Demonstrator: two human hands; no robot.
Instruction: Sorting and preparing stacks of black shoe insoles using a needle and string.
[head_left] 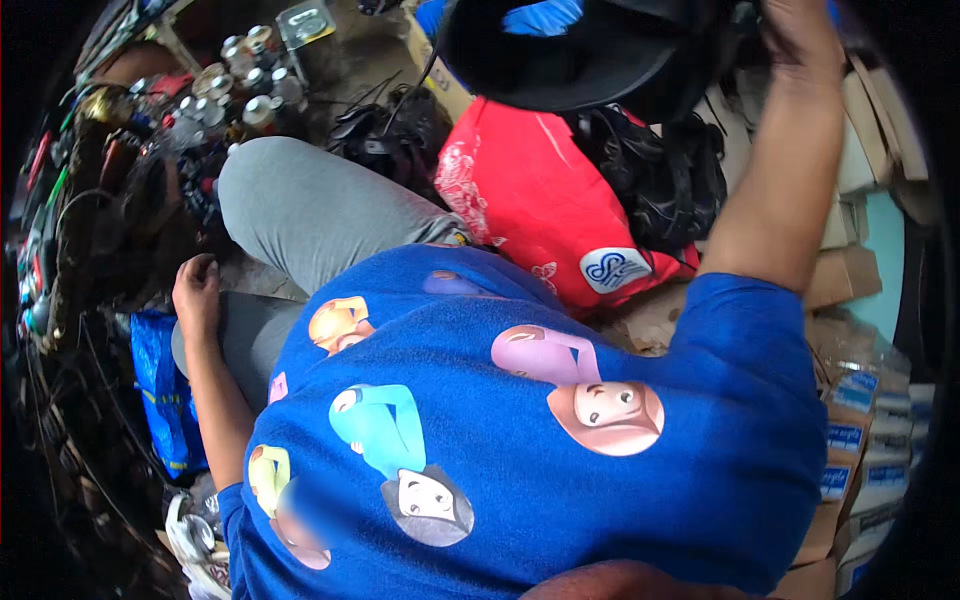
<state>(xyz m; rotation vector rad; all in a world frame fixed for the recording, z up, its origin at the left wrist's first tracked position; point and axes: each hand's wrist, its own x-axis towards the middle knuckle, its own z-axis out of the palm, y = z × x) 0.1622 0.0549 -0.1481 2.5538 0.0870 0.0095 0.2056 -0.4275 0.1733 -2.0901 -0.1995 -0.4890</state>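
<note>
At the top right my right hand [800,40] is raised next to a large black object with a rounded rim and a dark hollow [570,85]; its kind is unclear. The picture's edge cuts off my right fingers, so their grip is hidden. A patch of blue [545,16] shows within the black hollow. My left hand [197,288] is by my bent left leg, with fingers curled in and nothing visible in them. Below the black object lies a red bag [545,190] with a pale floral print and a white patch.
Black bags or straps [650,175] lie right of the red bag. Several plastic bottles [250,85] and a clear container [306,22] stand at the far left. A blue woven bag [165,390] is beside my left arm. Cardboard [845,277] and wrapped packs [885,450] are stacked at right.
</note>
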